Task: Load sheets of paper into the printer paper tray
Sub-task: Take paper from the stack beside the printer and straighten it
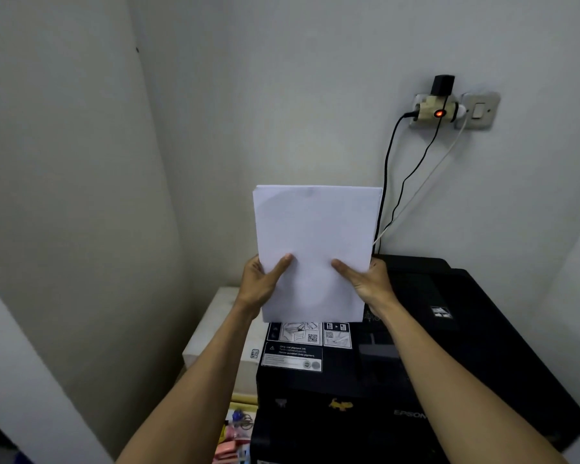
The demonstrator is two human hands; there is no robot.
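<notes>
A stack of white paper sheets (pixel 315 242) stands upright in front of me, above the black printer (pixel 466 346). My left hand (pixel 260 283) grips the stack's lower left edge, thumb across the front. On the lower right edge my right hand (pixel 369 283) holds it the same way. The stack's bottom edge hangs just above the printer's top, near the white instruction labels (pixel 310 346). The fingers behind the paper are hidden, and I cannot make out the paper tray.
Behind the printer a wall socket adapter (pixel 439 110) with a red light feeds black and white cables (pixel 387 182) down to the printer's back. A white box (pixel 221 326) sits left of the printer, with small colourful items (pixel 236 430) below it. Walls close in on the left and behind.
</notes>
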